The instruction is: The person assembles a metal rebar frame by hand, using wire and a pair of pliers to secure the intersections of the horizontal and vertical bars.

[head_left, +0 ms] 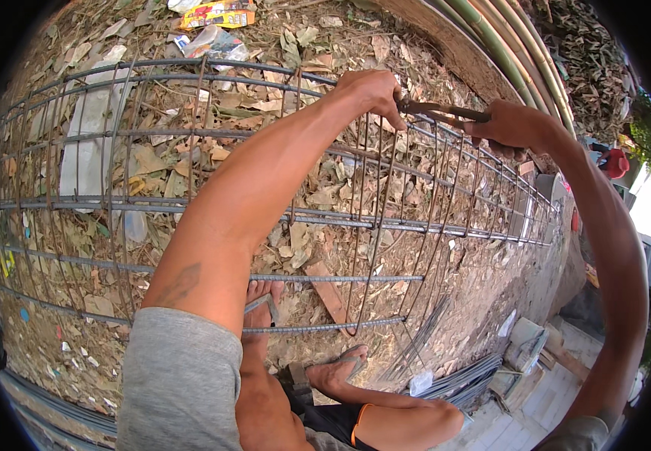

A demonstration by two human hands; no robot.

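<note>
A long cage of steel rebar [385, 224], with thin stirrups around lengthwise bars, stretches across the ground in front of me. At its far side my left hand [370, 92] is closed over the top bar, its thumb pointing down beside the tool's jaws. Whether it also pinches a tie wire is hidden. A pair of pincers [446, 113], dark and rusty, lies almost level, with its jaws at the bar by my left fingers. My right hand [509, 128] grips the pincers' handles from the right, the handles slightly apart.
Dry leaves and litter cover the soil, with a yellow wrapper [220, 13] at the far edge. Bamboo poles [506, 45] lie at the far right. My sandalled foot [340, 370] is near the cage's near bars. A bundle of steel rods [461, 387] rests at the lower right.
</note>
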